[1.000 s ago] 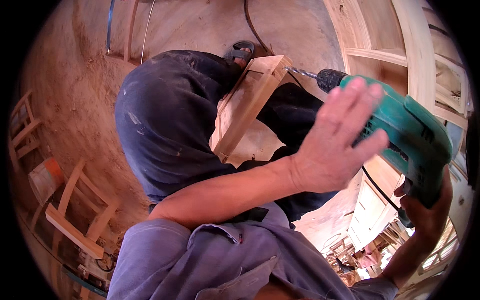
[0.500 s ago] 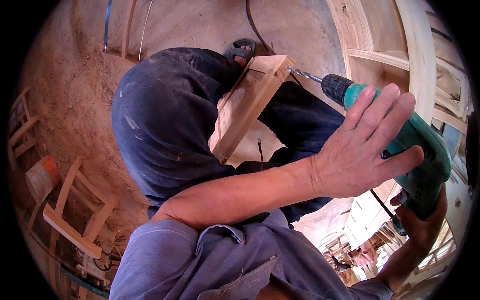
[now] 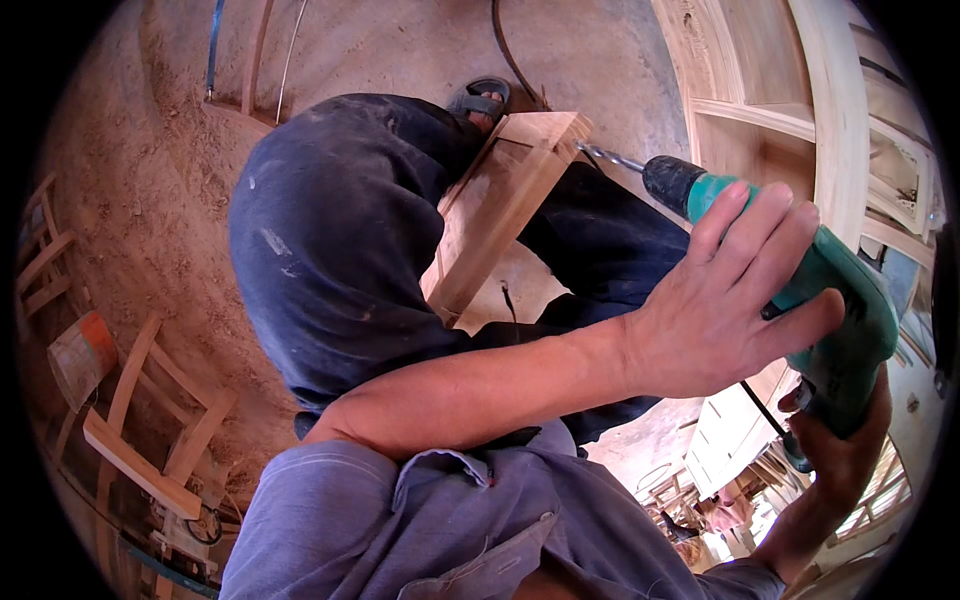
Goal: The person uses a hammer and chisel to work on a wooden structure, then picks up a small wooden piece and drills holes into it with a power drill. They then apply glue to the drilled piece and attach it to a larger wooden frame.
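Note:
A green and black power drill (image 3: 845, 290) points toward the upper left, its long twist bit (image 3: 612, 157) meeting the upper end of a wooden piece (image 3: 500, 215). Whether the tip has entered the wood I cannot tell. My left hand (image 3: 735, 300) reaches across my body and grips the drill's body from above, fingers laid over its side. Around the handle, at the right, my right hand (image 3: 850, 445) is closed; its fingers are partly hidden behind the drill. The wooden piece, which has a joined frame edge, is held slanting between my legs.
Pale wooden cabinet framing (image 3: 840, 110) stands close on the right. At the left lie wooden frame parts (image 3: 150, 470) and a white and orange bucket (image 3: 83, 355). A dark cord (image 3: 515, 50) runs across the dusty floor near my sandalled foot (image 3: 480, 103).
The drill and both hands have shifted very slightly left. My left knee has moved a little to the right. Both grips on the drill look the same.

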Available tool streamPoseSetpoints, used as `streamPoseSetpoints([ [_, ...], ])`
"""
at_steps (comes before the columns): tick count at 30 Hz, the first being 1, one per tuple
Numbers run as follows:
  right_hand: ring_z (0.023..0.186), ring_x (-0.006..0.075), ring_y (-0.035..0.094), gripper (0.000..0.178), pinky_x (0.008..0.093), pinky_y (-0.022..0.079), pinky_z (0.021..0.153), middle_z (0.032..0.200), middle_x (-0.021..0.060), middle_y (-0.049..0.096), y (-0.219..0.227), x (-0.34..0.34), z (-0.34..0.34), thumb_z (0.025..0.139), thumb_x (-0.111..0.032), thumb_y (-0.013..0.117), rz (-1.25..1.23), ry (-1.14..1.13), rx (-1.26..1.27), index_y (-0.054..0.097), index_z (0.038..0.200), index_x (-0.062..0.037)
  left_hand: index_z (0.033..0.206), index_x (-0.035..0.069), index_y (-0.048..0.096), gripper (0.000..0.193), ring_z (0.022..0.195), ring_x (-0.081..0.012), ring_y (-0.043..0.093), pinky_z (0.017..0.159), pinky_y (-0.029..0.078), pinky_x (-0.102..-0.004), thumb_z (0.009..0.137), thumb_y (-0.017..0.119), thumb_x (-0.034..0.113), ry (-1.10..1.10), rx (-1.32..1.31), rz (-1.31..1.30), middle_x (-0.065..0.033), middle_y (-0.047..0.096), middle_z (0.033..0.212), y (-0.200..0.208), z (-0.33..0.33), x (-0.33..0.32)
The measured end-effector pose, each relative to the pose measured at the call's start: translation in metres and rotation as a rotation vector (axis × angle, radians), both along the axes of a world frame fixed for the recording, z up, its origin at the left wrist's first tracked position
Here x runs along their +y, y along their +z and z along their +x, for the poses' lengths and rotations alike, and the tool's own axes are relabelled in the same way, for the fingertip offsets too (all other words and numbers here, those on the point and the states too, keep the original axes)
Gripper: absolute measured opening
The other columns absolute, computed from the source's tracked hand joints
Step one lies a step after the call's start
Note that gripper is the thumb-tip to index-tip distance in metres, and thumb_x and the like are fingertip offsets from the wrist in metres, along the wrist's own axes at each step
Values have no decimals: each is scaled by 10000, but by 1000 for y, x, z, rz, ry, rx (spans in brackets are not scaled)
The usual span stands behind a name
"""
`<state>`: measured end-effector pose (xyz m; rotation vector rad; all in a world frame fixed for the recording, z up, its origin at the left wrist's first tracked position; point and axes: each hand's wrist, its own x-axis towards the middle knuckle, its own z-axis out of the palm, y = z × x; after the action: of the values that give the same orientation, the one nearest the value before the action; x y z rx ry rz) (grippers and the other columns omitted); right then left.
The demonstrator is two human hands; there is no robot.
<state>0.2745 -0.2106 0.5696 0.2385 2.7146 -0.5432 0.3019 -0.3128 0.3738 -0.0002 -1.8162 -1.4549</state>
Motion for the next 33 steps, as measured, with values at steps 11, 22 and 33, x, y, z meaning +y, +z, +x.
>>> streamPoseSetpoints([
  [11, 1045, 287, 692, 875, 389, 576, 924, 1278, 171, 620, 23, -27, -39, 702, -126, 699, 174, 367, -157, 354, 1504, -62, 1285, 88, 554, 500, 990, -413, 477, 865, 393, -532, 794, 633, 141, 94, 15, 113, -239, 463, 1056, 22, -29, -26],
  [22, 1069, 326, 671, 770, 454, 557, 966, 1253, 176, 611, 28, -34, -56, 736, -21, 725, 62, 536, -356, 425, 1442, -85, 1259, 69, 586, 549, 807, -350, 478, 712, 371, -464, 728, 665, 181, 257, 151, 101, -164, 444, 870, 11, -39, -36],
  [33, 1060, 339, 658, 744, 457, 548, 977, 1231, 166, 602, 27, -42, -45, 749, -32, 764, 141, 534, -248, 440, 1416, -91, 1258, 61, 591, 521, 803, -337, 490, 711, 382, -466, 757, 661, 185, 274, 172, 140, -160, 443, 876, 13, -38, -29],
])
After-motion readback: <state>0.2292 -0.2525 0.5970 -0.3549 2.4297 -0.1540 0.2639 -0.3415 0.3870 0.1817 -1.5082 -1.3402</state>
